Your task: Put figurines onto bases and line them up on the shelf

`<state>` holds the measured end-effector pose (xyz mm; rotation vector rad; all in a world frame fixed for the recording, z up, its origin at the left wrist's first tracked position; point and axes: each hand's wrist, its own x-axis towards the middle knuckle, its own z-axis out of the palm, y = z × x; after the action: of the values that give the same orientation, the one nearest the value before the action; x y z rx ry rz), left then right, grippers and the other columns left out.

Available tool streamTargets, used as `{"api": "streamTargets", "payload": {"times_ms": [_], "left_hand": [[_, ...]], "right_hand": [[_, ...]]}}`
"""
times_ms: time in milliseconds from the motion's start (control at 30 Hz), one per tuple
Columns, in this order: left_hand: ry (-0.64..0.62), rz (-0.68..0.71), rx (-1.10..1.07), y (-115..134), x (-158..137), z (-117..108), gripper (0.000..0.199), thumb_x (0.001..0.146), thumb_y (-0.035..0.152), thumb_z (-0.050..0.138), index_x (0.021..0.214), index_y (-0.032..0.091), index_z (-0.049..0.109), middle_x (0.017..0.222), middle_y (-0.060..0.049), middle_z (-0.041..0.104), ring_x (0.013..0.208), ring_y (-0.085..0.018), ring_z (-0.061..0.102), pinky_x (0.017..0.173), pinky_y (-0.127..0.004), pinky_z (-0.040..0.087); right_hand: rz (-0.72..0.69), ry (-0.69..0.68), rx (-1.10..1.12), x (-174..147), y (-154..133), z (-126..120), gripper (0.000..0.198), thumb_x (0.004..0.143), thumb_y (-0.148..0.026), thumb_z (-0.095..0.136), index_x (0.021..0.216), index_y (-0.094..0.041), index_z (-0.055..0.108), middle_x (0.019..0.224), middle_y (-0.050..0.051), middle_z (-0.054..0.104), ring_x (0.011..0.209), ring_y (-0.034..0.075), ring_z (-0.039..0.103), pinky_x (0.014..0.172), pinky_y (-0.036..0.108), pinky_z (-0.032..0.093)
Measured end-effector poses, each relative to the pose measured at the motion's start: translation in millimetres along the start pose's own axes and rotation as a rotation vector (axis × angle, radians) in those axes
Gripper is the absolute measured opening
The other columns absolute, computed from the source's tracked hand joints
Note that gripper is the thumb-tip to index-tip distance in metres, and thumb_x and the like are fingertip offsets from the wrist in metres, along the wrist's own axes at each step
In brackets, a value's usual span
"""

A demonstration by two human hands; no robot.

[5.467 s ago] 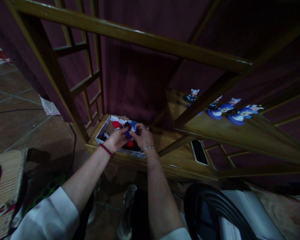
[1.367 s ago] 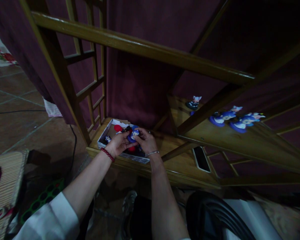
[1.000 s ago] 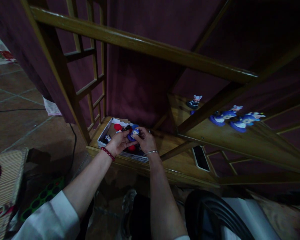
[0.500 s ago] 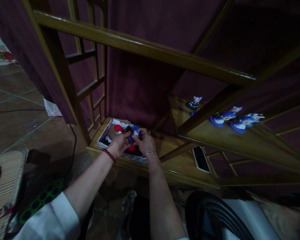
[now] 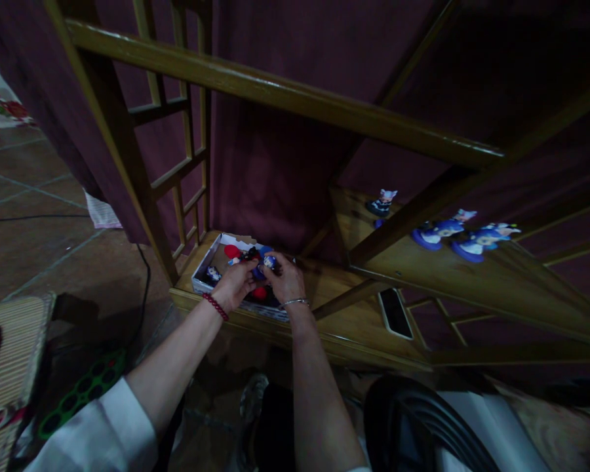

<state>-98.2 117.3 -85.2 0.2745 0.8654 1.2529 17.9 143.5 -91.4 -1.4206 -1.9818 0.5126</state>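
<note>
While both hands are reaching down to the low shelf, they are meeting over a small white box (image 5: 202,270) that is sitting at the left end of the bottom wooden shelf (image 5: 344,328). The left hand (image 5: 236,286), with a red bead bracelet (image 5: 213,305) on its wrist, and the right hand (image 5: 287,280), with a thin silver bangle (image 5: 295,302), are pinching one little toy figure (image 5: 265,262) between their fingertips. That figure has blue hair and a pale face, and it is being held just above the middle of the box. Both hands are curling tight around it, so neither one is lying open. More small toys are lying inside the box, with a red round piece (image 5: 232,251) near the back and another small dark figure (image 5: 213,275) by the left wall. It is too dark to tell what the other bits in the box are. A dark phone (image 5: 395,313) is lying flat on the same shelf, well apart to the right of the box. On the higher shelf (image 5: 496,275) to the right, a row of blue toy figures (image 5: 465,237) is standing, and one white and dark figure (image 5: 383,200) is standing farther back by itself. A dark red curtain (image 5: 270,177) is hanging behind the shelves. A black cord (image 5: 142,295) is running across the tile floor on the left.
</note>
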Motion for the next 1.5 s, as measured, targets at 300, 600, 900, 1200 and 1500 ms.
{"api": "streamTargets", "payload": {"times_ms": [300,600,900,1200,1500], "left_hand": [[-0.009,0.010,-0.020,-3.1,-0.3,1.7,0.011,0.076,0.011,0.047,0.070,0.012,0.056,0.064,-0.005,0.060,0.065,-0.012,0.058,0.069,-0.027,0.050],[0.004,0.054,0.042,-4.7,-2.3,3.9,0.014,0.075,0.009,0.045,0.066,0.012,0.056,0.064,-0.004,0.061,0.065,-0.012,0.058,0.070,-0.028,0.050],[-0.027,0.080,0.043,-6.4,-5.9,5.6,0.013,0.074,0.010,0.046,0.067,0.012,0.057,0.069,-0.005,0.062,0.069,-0.012,0.058,0.071,-0.027,0.049],[-0.020,0.045,0.029,-5.6,-5.0,6.8,0.015,0.077,0.012,0.043,0.069,0.011,0.056,0.063,-0.005,0.061,0.064,-0.013,0.058,0.068,-0.027,0.049],[0.046,0.048,-0.016,-6.2,1.5,2.5,0.009,0.076,0.011,0.044,0.072,0.012,0.053,0.064,-0.004,0.059,0.063,-0.012,0.058,0.065,-0.027,0.050]], "right_hand": [[0.007,0.020,-0.009,-0.5,1.4,-0.9,0.025,0.070,-0.035,0.054,0.093,-0.028,0.056,0.077,-0.002,0.061,0.066,0.014,0.054,0.062,0.026,0.043],[0.030,0.036,-0.034,-0.1,0.2,0.0,0.023,0.070,-0.035,0.053,0.091,-0.026,0.055,0.074,-0.001,0.061,0.064,0.014,0.055,0.059,0.025,0.043],[0.033,0.069,-0.034,0.0,2.1,2.3,0.022,0.071,-0.034,0.051,0.091,-0.024,0.054,0.076,0.000,0.062,0.066,0.015,0.057,0.061,0.025,0.043],[0.067,0.067,-0.056,0.5,2.3,1.1,0.025,0.072,-0.038,0.050,0.092,-0.024,0.055,0.076,0.000,0.062,0.066,0.014,0.056,0.061,0.025,0.043],[0.036,0.002,-0.011,-0.1,4.6,0.2,0.030,0.076,-0.040,0.045,0.100,-0.024,0.055,0.081,0.002,0.062,0.072,0.015,0.056,0.067,0.026,0.043]]}}
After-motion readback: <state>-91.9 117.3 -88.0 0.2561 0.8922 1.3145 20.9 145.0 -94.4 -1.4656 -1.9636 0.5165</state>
